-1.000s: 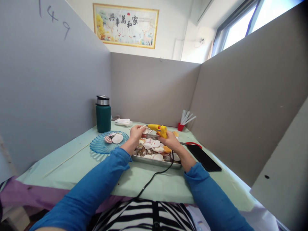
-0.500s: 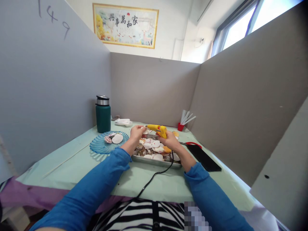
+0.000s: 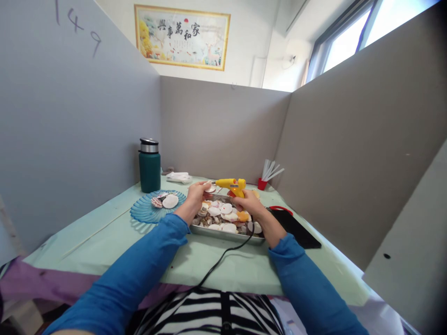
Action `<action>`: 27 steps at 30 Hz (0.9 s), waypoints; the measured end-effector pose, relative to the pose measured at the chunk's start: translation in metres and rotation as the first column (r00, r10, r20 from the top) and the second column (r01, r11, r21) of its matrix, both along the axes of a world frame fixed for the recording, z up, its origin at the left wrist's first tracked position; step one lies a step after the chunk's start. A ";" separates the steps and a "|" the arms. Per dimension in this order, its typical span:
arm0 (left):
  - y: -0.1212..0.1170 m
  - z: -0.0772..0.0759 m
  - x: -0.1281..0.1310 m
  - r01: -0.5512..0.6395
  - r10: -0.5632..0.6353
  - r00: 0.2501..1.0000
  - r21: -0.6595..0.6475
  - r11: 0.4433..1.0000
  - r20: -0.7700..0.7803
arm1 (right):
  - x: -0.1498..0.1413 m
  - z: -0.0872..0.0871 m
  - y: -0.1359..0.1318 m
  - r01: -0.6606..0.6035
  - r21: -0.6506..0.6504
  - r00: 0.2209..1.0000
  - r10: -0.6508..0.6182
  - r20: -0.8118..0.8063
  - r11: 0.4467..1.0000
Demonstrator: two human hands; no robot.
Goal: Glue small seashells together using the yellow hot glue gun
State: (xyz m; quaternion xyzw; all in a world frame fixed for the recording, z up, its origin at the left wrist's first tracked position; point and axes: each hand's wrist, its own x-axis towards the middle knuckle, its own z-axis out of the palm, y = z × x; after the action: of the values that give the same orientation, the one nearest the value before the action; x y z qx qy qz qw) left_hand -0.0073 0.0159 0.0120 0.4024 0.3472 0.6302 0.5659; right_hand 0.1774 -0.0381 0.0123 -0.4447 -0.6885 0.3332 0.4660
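Note:
My right hand [image 3: 248, 202] is closed round the grip of a yellow hot-glue gun [image 3: 232, 185], whose nozzle points left. My left hand [image 3: 195, 197] pinches a small pale seashell [image 3: 210, 188] right at the nozzle tip. Both hands hover over a metal tray [image 3: 223, 233] filled with several white, orange and brown shells. The gun's black cord [image 3: 223, 255] runs from under my right wrist over the tray's front rim toward my body.
A blue glass plate [image 3: 146, 215] with a few shells lies left of the tray. A green flask [image 3: 150, 165] stands behind it. A red cup of glue sticks [image 3: 262, 183], red-handled scissors [image 3: 280, 209] and a black phone [image 3: 296, 229] sit at right. Grey partition walls enclose the table.
The glue gun and my right hand have risen slightly and shifted a little to the right. My left hand still holds the shell at the nozzle.

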 end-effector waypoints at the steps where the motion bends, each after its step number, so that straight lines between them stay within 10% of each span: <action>1: -0.001 0.000 0.000 0.014 -0.014 1.000 0.002 1.000 0.010 | 0.000 0.001 -0.001 -0.009 -0.005 1.000 0.009 -0.017 1.000; 27: -0.001 0.000 -0.001 0.094 -0.096 0.995 0.066 0.993 0.033 | 0.001 0.007 -0.009 -0.055 -0.066 0.992 0.047 -0.121 0.996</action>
State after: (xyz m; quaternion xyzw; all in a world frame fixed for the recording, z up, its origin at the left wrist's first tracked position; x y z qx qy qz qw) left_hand -0.0088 0.0151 0.0121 0.4251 0.2967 0.6206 0.5883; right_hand 0.1789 -0.0468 0.0189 -0.4220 -0.6586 0.3948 0.4820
